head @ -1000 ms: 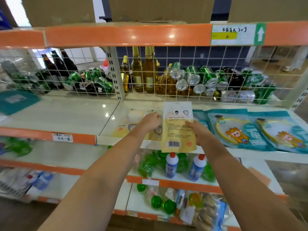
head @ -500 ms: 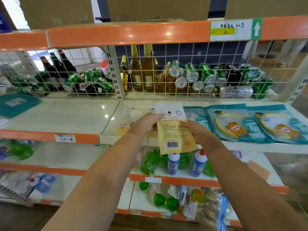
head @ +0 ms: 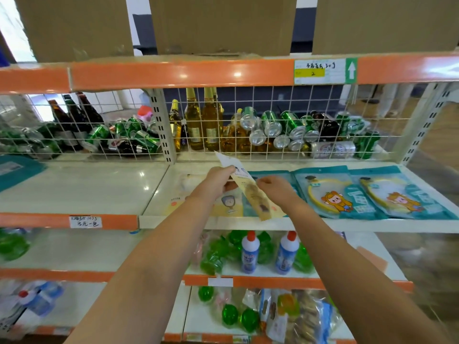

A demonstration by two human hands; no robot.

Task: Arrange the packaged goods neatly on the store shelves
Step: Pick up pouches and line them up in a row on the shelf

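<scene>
Head view: my left hand [head: 215,182] and right hand [head: 275,189] pinch a yellow packet [head: 250,192], tilted above the shelf [head: 323,225]. I judge placement underway; next, lay it flat beside the teal packets [head: 330,192].

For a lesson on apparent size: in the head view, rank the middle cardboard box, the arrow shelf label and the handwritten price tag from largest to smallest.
1. Middle cardboard box, clearly largest.
2. Arrow shelf label.
3. Handwritten price tag, smallest, though it is nearer the camera.
</scene>
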